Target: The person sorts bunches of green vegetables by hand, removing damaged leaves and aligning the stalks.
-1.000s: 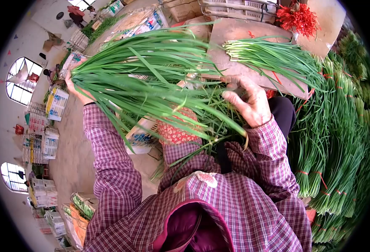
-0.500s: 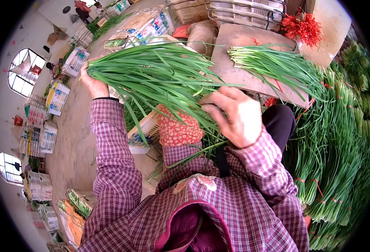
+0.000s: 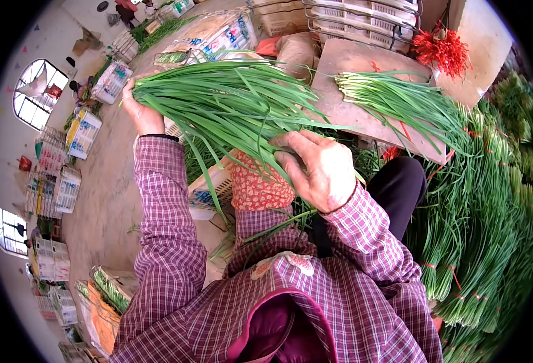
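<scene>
My left hand (image 3: 140,110) grips the root end of a large bunch of long green leaves (image 3: 230,97), which fans out to the right. At its lower right edge, my right hand (image 3: 322,169) pinches some leaves between thumb and fingers. A smaller green bunch (image 3: 393,97), pale ends to the left, lies on a brown board (image 3: 333,97) beyond my right hand. Below the held leaves is a red floral cloth (image 3: 257,184) around my sleeve-patterned leg.
Many tied green bundles (image 3: 472,224) are piled at the right. Red ties (image 3: 442,51) hang beside the board. White crates (image 3: 363,21) are stacked at the top, and a crate of greens (image 3: 209,187) stands under the held leaves. More crates line the left.
My right hand has moved left and down from the leaf tips and closed on leaves at the lower edge. My left hand has shifted slightly right with the bunch.
</scene>
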The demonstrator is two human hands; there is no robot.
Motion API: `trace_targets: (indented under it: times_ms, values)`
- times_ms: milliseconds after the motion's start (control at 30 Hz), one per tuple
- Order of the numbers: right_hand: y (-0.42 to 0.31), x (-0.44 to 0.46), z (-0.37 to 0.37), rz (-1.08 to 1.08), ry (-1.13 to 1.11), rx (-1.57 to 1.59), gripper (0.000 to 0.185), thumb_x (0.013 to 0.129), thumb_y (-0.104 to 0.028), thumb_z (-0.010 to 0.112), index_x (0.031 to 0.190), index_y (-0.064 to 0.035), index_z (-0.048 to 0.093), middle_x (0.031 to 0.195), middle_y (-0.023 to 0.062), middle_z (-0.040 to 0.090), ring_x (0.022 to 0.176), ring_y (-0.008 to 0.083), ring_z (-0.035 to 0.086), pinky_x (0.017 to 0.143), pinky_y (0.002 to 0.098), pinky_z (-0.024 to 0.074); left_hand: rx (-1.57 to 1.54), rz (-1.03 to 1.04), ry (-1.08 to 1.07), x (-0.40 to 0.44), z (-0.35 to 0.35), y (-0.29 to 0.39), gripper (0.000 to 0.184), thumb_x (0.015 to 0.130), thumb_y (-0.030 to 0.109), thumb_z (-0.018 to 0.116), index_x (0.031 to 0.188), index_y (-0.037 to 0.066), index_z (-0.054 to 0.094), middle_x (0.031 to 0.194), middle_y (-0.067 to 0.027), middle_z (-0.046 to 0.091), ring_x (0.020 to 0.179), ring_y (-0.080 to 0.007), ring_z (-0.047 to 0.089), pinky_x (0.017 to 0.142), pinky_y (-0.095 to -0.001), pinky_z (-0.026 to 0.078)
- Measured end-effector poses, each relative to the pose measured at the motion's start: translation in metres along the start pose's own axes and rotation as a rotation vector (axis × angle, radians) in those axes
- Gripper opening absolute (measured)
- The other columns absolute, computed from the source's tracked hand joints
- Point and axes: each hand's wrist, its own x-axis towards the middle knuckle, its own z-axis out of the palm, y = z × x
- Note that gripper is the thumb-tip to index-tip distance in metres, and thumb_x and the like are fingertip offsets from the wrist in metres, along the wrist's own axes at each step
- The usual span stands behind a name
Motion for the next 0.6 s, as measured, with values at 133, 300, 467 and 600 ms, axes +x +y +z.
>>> trace_targets:
  times_ms: [133,300,467,600]
  values:
    - [0.002,-0.002,0.0,0.028,-0.072,0.123,0.02,0.082,-0.015,0.061,0.1,-0.0079,0.062,0.087,0.0152,0.066,0.073,0.0352,0.064,0.065,0.0422,0.0511,-0.03,-0.032,0.028,-0.006,0.007,0.001,0.026,0.083,0.024,0.054,0.085,-0.001,0.056,0.089,-0.0163,0.062,0.094,-0.0329,0.059,0.094,-0.0458,0.046]
    - [0.0,-0.004,-0.001,0.051,-0.062,0.208,0.026,0.081,-0.016,0.063,0.105,-0.008,0.06,0.09,0.0156,0.068,0.077,0.034,0.066,0.067,0.0408,0.0522,-0.09,-0.052,0.029,0.003,-0.002,0.0,0.025,0.084,0.024,0.054,0.085,-0.001,0.056,0.088,-0.0164,0.063,0.092,-0.0317,0.059,0.095,-0.045,0.046]
    - [-0.004,-0.005,-0.003,0.067,-0.058,0.22,0.032,0.08,-0.016,0.066,0.11,-0.0107,0.057,0.091,0.0155,0.068,0.079,0.0326,0.067,0.067,0.0406,0.0527,-0.135,-0.076,0.055,0.004,-0.001,0.001,0.023,0.081,0.023,0.056,0.083,0.0,0.057,0.084,-0.0151,0.062,0.09,-0.0314,0.059,0.095,-0.0458,0.046]
    - [-0.003,-0.003,0.003,0.055,-0.052,0.161,0.031,0.08,-0.017,0.067,0.108,-0.011,0.057,0.091,0.0145,0.068,0.077,0.033,0.067,0.066,0.0417,0.0522,-0.14,-0.07,0.035,0.008,-0.006,-0.001,0.022,0.08,0.022,0.057,0.081,0.001,0.056,0.085,-0.0163,0.063,0.09,-0.031,0.06,0.094,-0.0462,0.046]
